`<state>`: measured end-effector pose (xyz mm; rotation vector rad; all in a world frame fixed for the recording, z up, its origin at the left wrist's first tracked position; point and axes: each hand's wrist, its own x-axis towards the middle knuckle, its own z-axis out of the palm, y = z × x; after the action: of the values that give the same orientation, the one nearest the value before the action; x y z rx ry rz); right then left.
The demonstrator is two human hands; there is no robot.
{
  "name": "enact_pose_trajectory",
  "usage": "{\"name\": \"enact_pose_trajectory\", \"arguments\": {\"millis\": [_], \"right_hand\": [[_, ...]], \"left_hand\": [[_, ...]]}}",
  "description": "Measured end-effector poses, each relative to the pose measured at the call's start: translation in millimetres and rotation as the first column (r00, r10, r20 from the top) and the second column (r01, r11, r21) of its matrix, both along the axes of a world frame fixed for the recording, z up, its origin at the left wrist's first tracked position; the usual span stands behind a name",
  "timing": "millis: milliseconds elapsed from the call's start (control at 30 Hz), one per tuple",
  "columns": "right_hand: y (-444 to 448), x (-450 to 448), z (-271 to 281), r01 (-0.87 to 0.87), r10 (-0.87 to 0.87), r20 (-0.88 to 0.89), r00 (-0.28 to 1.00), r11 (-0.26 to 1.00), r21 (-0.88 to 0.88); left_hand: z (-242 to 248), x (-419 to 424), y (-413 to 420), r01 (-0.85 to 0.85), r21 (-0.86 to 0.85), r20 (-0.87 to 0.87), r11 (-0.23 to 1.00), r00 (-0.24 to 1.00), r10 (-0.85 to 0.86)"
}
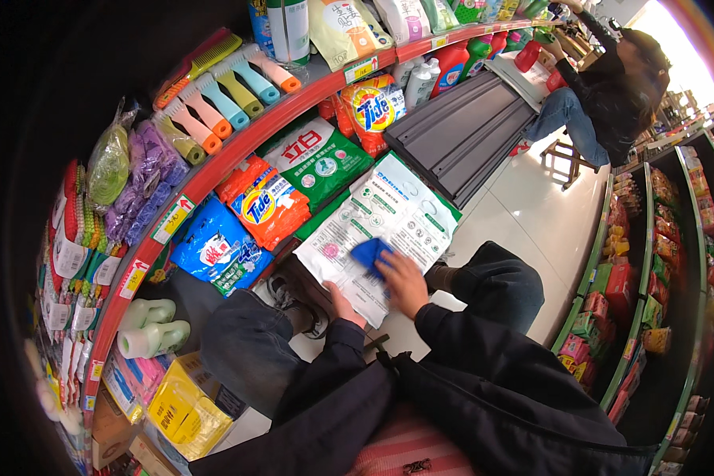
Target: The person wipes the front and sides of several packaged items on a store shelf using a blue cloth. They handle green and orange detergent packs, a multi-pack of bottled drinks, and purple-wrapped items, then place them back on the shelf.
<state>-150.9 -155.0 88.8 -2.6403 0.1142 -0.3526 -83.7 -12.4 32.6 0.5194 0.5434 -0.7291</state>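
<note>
A large white and green bag of laundry detergent (416, 238) lies across the front of the low shelf, printed side up, its near end above my lap. My right hand (403, 279) presses a folded blue cloth (370, 254) onto the bag's face; hand and cloth are blurred. At the bag's near left edge, my left hand (342, 306) grips the plastic, thumb on top and fingers hidden beneath. Just behind it lie a green detergent bag (324, 157), an orange Tide bag (260, 201) and a blue detergent bag (217, 247).
A red-edged shelf (238, 134) with brushes (202, 95) curves overhead on the left. Grey ribbed panels (458, 128) extend beyond the bag. Another person (607, 83) sits on a stool (565, 160) at upper right, handling red bottles. Stocked shelves (625, 285) line the aisle's right side.
</note>
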Motion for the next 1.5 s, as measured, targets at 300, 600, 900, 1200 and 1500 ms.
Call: {"name": "enact_pose_trajectory", "arguments": {"millis": [300, 600, 900, 1200, 1500], "right_hand": [[-86, 55, -9, 0.353, -0.361, 0.216, 0.907, 0.933, 0.073], [-63, 20, -14, 0.455, -0.442, 0.264, 0.857, 0.89, 0.016], [-65, 5, 22, 0.199, -0.587, -0.149, 0.795, 0.021, 0.98], [-63, -7, 14, 0.261, 0.058, -0.302, 0.952, -0.671, 0.694], [-21, 0, -24, 0.207, -0.484, -0.573, 0.662, -0.617, 0.759]], "left_hand": [[20, -1, 1, 0.08, -0.008, -0.054, 0.997, 0.995, -0.081], [51, 2, -7, -0.045, 0.184, 0.419, 0.982, 0.907, -0.037], [183, -5, -1, -0.417, 0.554, 0.761, 0.72, -0.096, -0.641], [111, 47, 20, -0.775, 0.446, 0.174, 0.448, -0.416, -0.893], [54, 48, 47, -0.79, 0.59, 0.208, 0.168, -0.052, -0.977]]}}
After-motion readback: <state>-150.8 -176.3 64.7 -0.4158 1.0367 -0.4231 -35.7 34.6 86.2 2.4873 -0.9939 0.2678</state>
